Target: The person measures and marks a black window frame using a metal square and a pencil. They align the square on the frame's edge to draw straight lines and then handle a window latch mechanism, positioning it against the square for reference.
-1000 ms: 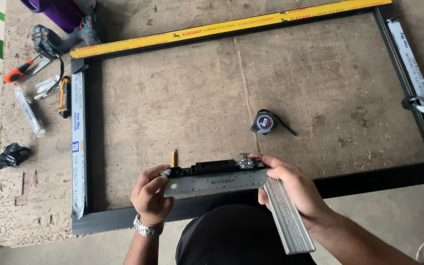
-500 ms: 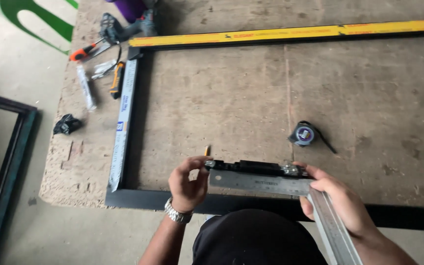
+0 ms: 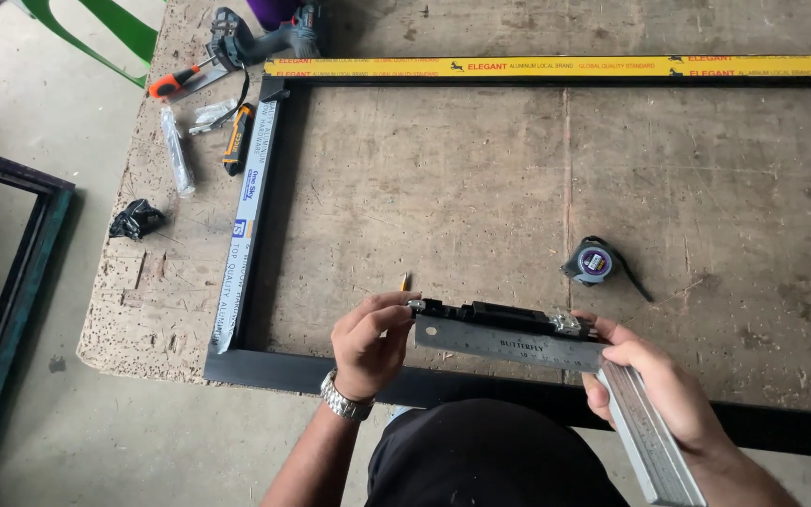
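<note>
A steel square ruler (image 3: 509, 344) lies against a long black lock-like fitting (image 3: 504, 317) held above the near rail of a black aluminium frame (image 3: 265, 366). My left hand (image 3: 368, 343) pinches the left end of the ruler and fitting, with a pencil tip (image 3: 405, 281) showing behind its fingers. My right hand (image 3: 654, 385) grips the right end, where the ruler's thick silver leg (image 3: 645, 437) runs down toward me. A wristwatch (image 3: 344, 404) sits on my left wrist.
A tape measure (image 3: 593, 261) lies on the worn wooden table (image 3: 481, 188) inside the frame. A cordless drill (image 3: 255, 38), an orange-handled screwdriver (image 3: 180, 83), a utility knife (image 3: 237, 139) and a black clump (image 3: 136, 219) sit at the far left. Another dark frame (image 3: 11, 272) stands on the floor left.
The view has swung left, so the table's left edge, the floor and a second frame show. Both hands keep the ruler and fitting together at the near rail.
</note>
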